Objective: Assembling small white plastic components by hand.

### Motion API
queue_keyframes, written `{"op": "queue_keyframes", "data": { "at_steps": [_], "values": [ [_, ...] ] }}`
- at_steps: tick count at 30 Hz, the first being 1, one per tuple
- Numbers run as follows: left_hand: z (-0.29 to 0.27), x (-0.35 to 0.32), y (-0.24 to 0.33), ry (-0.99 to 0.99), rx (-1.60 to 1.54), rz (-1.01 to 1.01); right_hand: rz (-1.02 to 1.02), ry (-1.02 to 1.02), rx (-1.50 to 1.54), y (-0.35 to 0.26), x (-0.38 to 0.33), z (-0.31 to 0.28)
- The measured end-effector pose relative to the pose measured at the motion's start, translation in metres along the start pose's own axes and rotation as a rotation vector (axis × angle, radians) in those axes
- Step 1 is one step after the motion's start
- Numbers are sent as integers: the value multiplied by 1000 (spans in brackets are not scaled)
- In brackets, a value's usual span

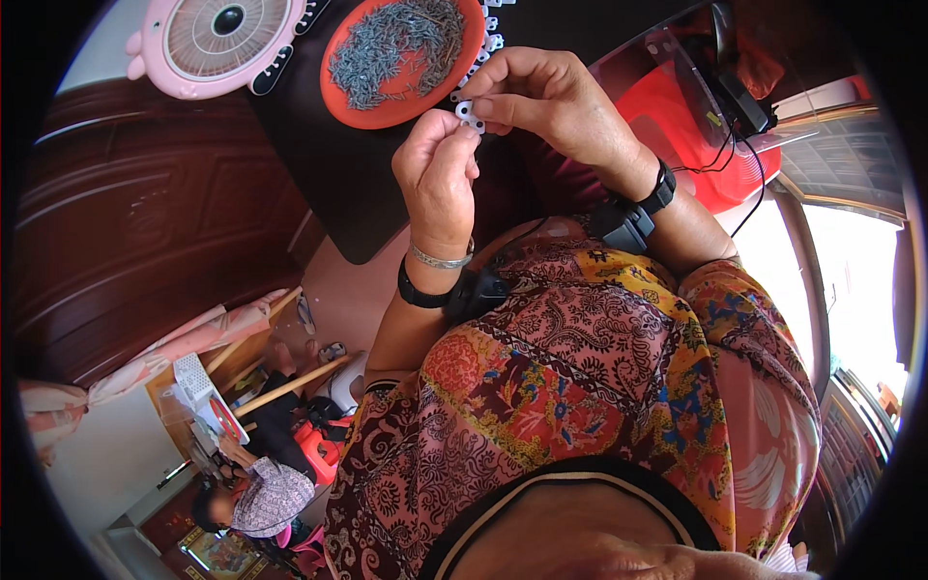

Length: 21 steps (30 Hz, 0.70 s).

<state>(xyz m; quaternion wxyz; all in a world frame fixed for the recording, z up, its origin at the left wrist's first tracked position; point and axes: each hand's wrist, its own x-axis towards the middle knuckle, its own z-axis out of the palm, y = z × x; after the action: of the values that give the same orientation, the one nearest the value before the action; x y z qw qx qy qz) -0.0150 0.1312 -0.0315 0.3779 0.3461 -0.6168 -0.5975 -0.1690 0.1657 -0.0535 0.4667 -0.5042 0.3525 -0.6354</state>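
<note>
A small white plastic piece with round holes (469,115) is pinched between the fingertips of both my hands. My left hand (438,174) grips its lower side with thumb and curled forefinger. From the right, my right hand (556,104) closes thumb and forefinger at its upper side; whether a screw is also between those fingers I cannot make out. Just beyond my hands, an orange-red plate (365,119) holds a heap of small grey screws (396,48). Beside the plate's right rim runs a row of similar white pieces (494,43), partly hidden by my right hand.
A pink fan (228,48) lies at the far left of the dark table (329,193). At right stand a red basket (667,126) and a black device with cables (739,101). Another person (266,498) sits at lower left by a wooden frame.
</note>
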Motion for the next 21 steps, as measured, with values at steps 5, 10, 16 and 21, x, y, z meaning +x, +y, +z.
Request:
{"op": "queue_keyframes", "data": {
  "at_steps": [5,10,16,21],
  "values": [
    [0,-1,3,30,-36,-15,15,116,80,-2,-1,8],
    [0,-1,4,51,-54,-34,15,120,109,1,0,9],
    [-4,0,3,57,7,16,-11,108,-2,-4,1,5],
    [-5,0,2,60,40,28,12,98,9,-4,1,1]
  ]
}}
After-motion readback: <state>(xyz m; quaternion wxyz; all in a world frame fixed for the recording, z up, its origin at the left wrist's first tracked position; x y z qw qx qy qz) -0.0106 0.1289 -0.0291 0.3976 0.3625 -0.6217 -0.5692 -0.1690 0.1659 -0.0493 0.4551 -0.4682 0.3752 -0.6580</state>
